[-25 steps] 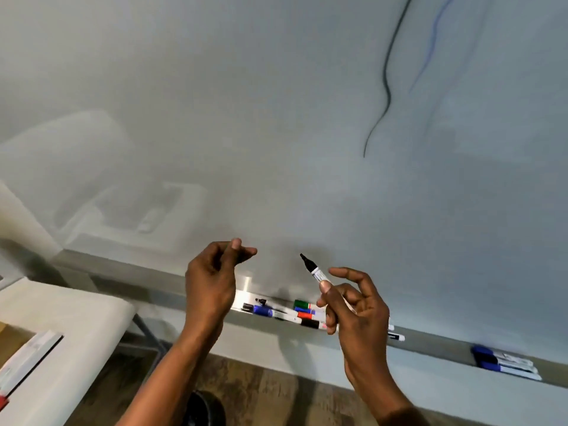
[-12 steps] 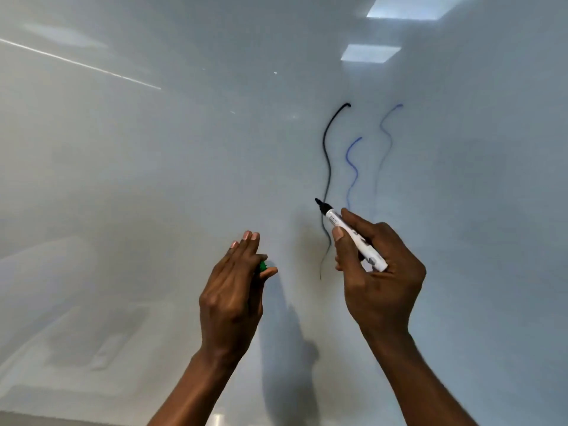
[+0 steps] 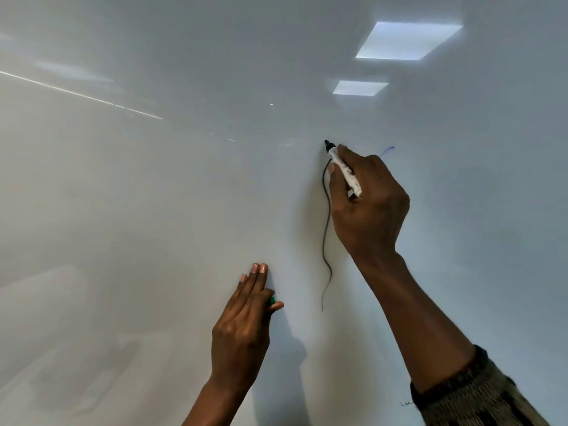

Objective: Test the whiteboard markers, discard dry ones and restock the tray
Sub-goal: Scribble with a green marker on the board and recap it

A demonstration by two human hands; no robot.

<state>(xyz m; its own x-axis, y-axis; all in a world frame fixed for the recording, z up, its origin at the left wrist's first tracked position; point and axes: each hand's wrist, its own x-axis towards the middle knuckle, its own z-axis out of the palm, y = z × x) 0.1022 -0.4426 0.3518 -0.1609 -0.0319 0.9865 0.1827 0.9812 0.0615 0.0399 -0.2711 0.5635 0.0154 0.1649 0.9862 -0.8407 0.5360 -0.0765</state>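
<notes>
The testing step is in hand. The right hand (image 3: 368,207) grips a white-barrelled, dark-tipped marker (image 3: 345,171), tip on the glossy white whiteboard (image 3: 153,186) at the top of a wavy black line (image 3: 325,238). The left hand (image 3: 242,330) pinches a small green cap (image 3: 272,300). Next probably comes drawing a stroke and judging its strength.

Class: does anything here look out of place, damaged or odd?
Nothing damaged. One oddity: the left hand holds a small green piece, perhaps a cap, while the marker in the right hand shows a black tip.
</notes>
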